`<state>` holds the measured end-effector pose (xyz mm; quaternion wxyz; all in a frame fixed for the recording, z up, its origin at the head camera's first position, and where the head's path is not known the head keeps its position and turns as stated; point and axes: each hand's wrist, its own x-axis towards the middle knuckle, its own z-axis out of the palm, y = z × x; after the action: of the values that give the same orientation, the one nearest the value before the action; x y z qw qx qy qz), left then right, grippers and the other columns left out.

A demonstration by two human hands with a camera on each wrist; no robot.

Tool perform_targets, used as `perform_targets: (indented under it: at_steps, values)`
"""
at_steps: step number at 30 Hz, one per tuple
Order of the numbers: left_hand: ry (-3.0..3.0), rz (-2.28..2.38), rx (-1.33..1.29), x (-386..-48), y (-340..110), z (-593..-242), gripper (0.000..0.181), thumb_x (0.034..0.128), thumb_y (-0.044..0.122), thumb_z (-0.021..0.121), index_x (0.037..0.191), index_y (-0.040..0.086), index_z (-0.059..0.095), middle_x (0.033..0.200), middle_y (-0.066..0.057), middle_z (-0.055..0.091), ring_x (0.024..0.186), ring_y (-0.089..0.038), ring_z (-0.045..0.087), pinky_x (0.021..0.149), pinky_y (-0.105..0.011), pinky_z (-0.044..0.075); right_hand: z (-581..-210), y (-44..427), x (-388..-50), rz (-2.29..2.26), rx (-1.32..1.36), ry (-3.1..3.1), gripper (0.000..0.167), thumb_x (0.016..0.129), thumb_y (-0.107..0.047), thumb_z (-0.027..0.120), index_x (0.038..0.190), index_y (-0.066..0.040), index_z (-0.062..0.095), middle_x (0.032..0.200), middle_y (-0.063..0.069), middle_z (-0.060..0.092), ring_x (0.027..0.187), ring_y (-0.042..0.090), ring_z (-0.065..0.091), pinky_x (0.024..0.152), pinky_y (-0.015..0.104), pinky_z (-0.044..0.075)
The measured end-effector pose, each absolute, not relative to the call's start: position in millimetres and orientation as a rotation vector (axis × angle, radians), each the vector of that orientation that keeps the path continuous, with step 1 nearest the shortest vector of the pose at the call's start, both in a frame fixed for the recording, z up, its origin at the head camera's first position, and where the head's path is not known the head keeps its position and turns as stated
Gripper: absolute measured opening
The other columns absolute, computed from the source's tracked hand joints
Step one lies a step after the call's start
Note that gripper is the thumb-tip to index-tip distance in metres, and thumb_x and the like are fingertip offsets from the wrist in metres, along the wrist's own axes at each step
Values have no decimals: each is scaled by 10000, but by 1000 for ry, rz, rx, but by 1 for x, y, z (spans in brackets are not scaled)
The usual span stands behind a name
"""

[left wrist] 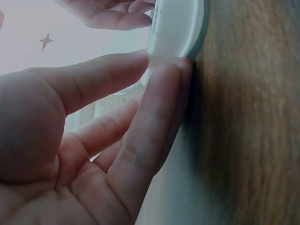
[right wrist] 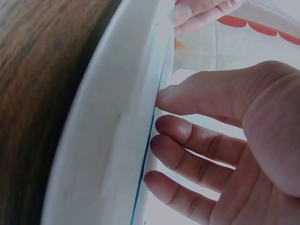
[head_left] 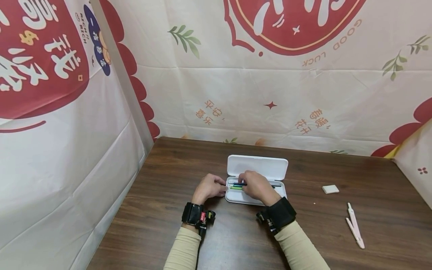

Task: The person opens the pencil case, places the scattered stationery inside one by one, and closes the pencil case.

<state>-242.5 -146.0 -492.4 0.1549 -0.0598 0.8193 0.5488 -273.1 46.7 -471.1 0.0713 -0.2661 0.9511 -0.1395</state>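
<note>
A white pencil case (head_left: 236, 197) lies on the table with its lid (head_left: 257, 166) raised at the back. Inside, a dark blue pencil (head_left: 239, 184) and a green pencil (head_left: 236, 188) run lengthwise. My left hand (head_left: 210, 186) holds the case's left end, thumb on the rim and fingers along the side wall, as the left wrist view shows. Over the case my right hand (head_left: 256, 184) reaches in with bent fingers; its thumb and fingertips are at the blue pencil (right wrist: 144, 164). That hand hides much of the case's right half.
To the right on the brown table (head_left: 162, 232) lie a white eraser (head_left: 330, 189) and a pale pink compass (head_left: 355, 225) with its legs slightly spread. A printed cloth (head_left: 209, 86) hangs behind the table, and another stretch of cloth (head_left: 101, 157) hangs along the left.
</note>
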Motion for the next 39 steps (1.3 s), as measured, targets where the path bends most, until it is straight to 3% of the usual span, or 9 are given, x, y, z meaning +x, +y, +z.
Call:
perform_targets:
  at_steps: [39]
  values:
    - [2377,1557,-177,-242,-144,-494,166,882,75,735,1034,8,734,914,-105,701,725,-156,713,663,-280,599,-447,90,-258,-635,-748,2973,130,837,-69,726,966,-50,721,823,48,612,736,189,525,650,336,467]
